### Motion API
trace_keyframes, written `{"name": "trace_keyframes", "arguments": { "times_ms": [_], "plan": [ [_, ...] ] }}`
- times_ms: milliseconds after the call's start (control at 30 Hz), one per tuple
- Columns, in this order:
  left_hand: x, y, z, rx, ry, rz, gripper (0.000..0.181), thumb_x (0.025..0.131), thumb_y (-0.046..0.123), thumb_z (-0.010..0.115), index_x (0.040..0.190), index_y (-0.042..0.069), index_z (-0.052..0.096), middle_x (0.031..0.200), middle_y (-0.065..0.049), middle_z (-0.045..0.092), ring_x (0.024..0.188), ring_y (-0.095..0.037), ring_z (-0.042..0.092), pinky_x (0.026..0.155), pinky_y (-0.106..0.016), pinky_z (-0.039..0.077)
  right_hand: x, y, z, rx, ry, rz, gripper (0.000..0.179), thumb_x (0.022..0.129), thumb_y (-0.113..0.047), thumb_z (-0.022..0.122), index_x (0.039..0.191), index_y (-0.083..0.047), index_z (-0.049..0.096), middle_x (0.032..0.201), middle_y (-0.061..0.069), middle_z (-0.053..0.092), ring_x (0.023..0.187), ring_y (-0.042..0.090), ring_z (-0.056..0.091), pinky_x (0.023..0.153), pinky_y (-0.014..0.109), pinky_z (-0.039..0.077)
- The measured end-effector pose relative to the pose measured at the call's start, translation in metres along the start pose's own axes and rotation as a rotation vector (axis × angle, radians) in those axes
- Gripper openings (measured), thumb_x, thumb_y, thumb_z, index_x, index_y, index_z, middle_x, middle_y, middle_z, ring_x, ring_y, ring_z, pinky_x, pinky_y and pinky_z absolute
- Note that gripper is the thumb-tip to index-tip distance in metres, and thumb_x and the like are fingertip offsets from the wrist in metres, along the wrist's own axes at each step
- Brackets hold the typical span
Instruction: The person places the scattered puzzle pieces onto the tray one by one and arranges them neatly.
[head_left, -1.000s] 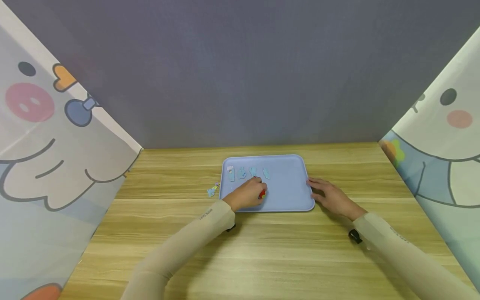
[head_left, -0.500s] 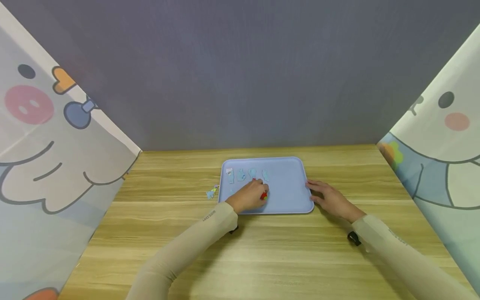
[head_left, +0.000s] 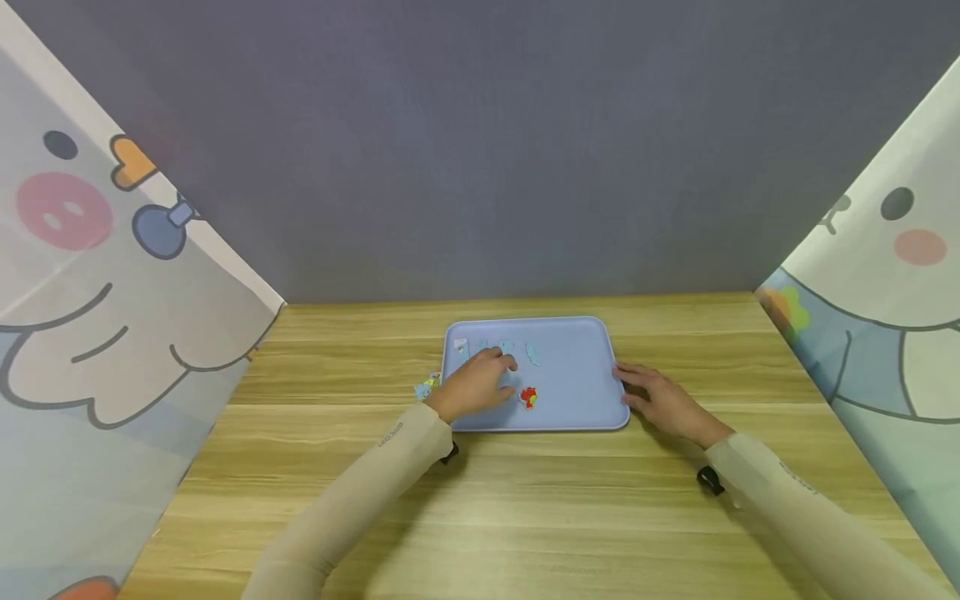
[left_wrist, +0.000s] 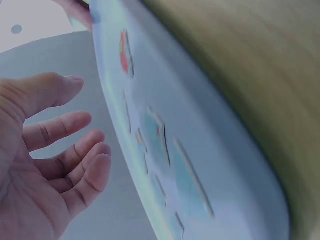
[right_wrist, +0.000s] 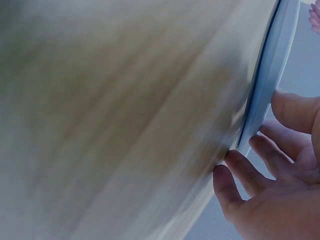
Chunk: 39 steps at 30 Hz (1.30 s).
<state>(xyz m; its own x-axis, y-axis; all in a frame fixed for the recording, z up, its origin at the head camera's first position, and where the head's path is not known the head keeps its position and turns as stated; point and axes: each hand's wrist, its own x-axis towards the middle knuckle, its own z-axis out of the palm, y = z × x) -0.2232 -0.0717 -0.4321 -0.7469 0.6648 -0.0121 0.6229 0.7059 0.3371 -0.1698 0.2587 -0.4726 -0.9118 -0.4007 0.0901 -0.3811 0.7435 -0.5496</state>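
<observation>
My left hand [head_left: 474, 385] hovers over the left part of a pale blue tray [head_left: 577, 375], fingers loosely bent and apart, nothing in them. Just right of its fingertips lies a flat red piece with a yellow-green patch [head_left: 528, 397], shaped like a puzzle piece or cutout. Behind the hand runs a row of flat light blue pieces [head_left: 532, 353], partly hidden by it. More pale pieces [left_wrist: 192, 180] show on the tray in the left wrist view. My right hand [head_left: 663, 400] rests at the tray's right rim, with thumb and fingertips against the edge [right_wrist: 265, 85].
Outside the tray's left rim, a few blue and yellow pieces [head_left: 425, 389] lie on the wooden table [head_left: 555, 508], partly behind the left hand. A grey wall [head_left: 510, 150] stands at the back, with cartoon-printed panels [head_left: 67, 292] on both sides.
My left hand has let go of the red piece, which now lies on the tray, and has moved left with its fingers spread. The right hand stays at the rim.
</observation>
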Motion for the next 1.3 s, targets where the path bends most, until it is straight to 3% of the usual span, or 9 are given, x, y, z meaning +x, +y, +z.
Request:
{"name": "trace_keyframes", "arguments": {
  "times_ms": [367,567,1000,1300],
  "plan": [
    [-0.028,-0.033,-0.014,-0.082,0.1,-0.028,0.034,0.086,0.018,0.07,0.114,0.0,0.062,0.103,-0.014,0.058,0.092,-0.023,0.055,0.078,-0.034,0.047,-0.002,0.0,-0.001,0.009,-0.003,-0.006,0.047,0.09,-0.002,0.061,0.134,0.007,0.046,0.141,0.025,0.039,0.127,0.045,0.035,0.1,0.057,0.031],
    [-0.045,-0.047,-0.022,-0.118,0.154,-0.074,0.035,0.084,0.014,0.072,0.115,0.0,0.062,0.104,-0.015,0.058,0.094,-0.028,0.056,0.077,-0.038,0.047,-0.002,0.0,-0.002,0.015,-0.007,-0.003,0.047,0.091,-0.002,0.061,0.134,0.007,0.046,0.141,0.025,0.039,0.127,0.045,0.035,0.1,0.058,0.03],
    [-0.075,-0.086,-0.019,-0.112,0.195,-0.131,0.045,0.08,0.015,0.076,0.12,0.003,0.06,0.113,-0.012,0.057,0.099,-0.031,0.056,0.082,-0.042,0.048,-0.001,0.002,-0.002,0.012,-0.005,-0.007,0.047,0.091,-0.003,0.061,0.135,0.007,0.046,0.141,0.024,0.039,0.127,0.045,0.035,0.1,0.057,0.031],
    [-0.094,-0.109,-0.023,-0.149,0.139,-0.172,0.057,0.076,0.011,0.08,0.126,0.002,0.055,0.115,-0.016,0.057,0.104,-0.035,0.052,0.088,-0.046,0.044,0.001,0.0,-0.002,0.028,-0.006,-0.016,0.047,0.091,-0.002,0.061,0.134,0.007,0.046,0.141,0.024,0.039,0.127,0.045,0.035,0.1,0.057,0.031]
  ]
}}
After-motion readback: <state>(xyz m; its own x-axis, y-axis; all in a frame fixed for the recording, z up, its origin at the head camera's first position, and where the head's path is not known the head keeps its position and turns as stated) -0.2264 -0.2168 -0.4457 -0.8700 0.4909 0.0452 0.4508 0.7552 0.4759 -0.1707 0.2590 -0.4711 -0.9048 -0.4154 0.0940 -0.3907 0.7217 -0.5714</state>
